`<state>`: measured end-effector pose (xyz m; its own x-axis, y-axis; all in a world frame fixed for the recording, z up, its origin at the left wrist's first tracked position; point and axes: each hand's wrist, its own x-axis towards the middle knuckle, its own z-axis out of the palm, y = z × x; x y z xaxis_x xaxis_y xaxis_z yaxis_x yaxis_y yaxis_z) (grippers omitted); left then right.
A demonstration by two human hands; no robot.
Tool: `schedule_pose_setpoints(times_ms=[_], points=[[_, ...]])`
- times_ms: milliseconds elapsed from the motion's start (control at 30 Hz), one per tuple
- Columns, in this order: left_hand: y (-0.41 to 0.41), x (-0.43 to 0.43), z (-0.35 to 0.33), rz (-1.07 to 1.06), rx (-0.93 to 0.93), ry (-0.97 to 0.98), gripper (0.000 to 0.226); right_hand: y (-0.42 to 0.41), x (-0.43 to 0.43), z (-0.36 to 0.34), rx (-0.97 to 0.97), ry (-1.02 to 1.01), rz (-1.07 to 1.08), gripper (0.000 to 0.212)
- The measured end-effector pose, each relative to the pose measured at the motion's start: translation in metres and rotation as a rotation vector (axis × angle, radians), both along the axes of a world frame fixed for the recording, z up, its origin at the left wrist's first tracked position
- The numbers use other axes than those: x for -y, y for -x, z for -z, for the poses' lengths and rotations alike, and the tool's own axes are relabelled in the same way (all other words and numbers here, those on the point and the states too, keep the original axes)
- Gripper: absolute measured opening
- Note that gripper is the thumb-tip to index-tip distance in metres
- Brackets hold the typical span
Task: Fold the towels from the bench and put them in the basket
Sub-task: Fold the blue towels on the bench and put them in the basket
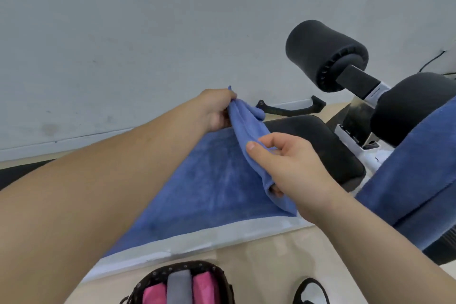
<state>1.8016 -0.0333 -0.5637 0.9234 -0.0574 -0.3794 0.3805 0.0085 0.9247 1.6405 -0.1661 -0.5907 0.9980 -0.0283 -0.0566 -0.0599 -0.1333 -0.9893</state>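
Now our left hand (217, 111) and right hand (293, 168) pinch the towel (209, 190) along its raised edge; if we pull unevenly, the fold skews.

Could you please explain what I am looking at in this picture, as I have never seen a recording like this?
There is no machine here. The single picture comes from a wide-angle camera worn on a person's head, looking down along their bare arms. The left hand and the right hand both grip a gathered edge of a blue towel. The rest of it lies spread on a black padded exercise bench. A darker blue towel is draped over the bench at the right. At the bottom edge stands a dark basket holding folded pink towels and a grey towel.
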Motion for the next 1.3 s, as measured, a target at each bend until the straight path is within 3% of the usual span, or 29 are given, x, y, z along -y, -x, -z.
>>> schedule_pose_setpoints(times_ms=[133,233,433,600,700,800,867,967,1033,1100,1200,1300], points=[[0.013,-0.069,-0.012,0.022,-0.067,-0.122,0.015,-0.003,-0.061,-0.005,-0.038,0.009,-0.130,0.019],[0.021,-0.122,-0.013,-0.073,-0.048,-0.190,0.010,-0.007,-0.107,-0.006,-0.061,0.025,-0.205,0.022],[0.022,-0.216,0.012,-0.264,0.034,-0.311,0.025,-0.010,-0.189,0.003,-0.082,0.052,-0.353,0.029],[0.030,-0.267,0.025,-0.274,0.096,-0.464,0.023,-0.011,-0.224,0.014,-0.114,0.047,-0.473,0.030],[0.043,-0.284,0.039,-0.251,0.032,-0.492,0.022,-0.010,-0.231,0.019,-0.191,0.097,-0.605,0.027],[0.057,-0.289,0.044,-0.232,0.010,-0.517,0.027,-0.014,-0.225,0.019,-0.240,0.080,-0.554,0.021],[0.064,-0.288,0.047,-0.230,0.039,-0.562,0.027,-0.021,-0.212,0.022,-0.110,0.243,-0.429,0.017],[0.075,-0.284,0.058,-0.190,0.053,-0.656,0.015,-0.036,-0.183,0.026,0.141,0.717,-0.222,0.017],[0.084,-0.281,0.069,-0.184,0.082,-0.674,0.012,-0.042,-0.162,0.027,0.144,0.921,-0.139,0.017],[0.093,-0.279,0.081,-0.209,0.133,-0.703,0.006,-0.048,-0.143,0.032,0.072,1.090,-0.138,0.032],[0.102,-0.276,0.090,-0.231,0.189,-0.833,0.016,-0.050,-0.127,0.047,0.053,1.189,-0.202,0.039],[0.100,-0.278,0.090,-0.233,0.230,-0.902,0.015,-0.050,-0.124,0.054,0.122,1.135,-0.208,0.023]])
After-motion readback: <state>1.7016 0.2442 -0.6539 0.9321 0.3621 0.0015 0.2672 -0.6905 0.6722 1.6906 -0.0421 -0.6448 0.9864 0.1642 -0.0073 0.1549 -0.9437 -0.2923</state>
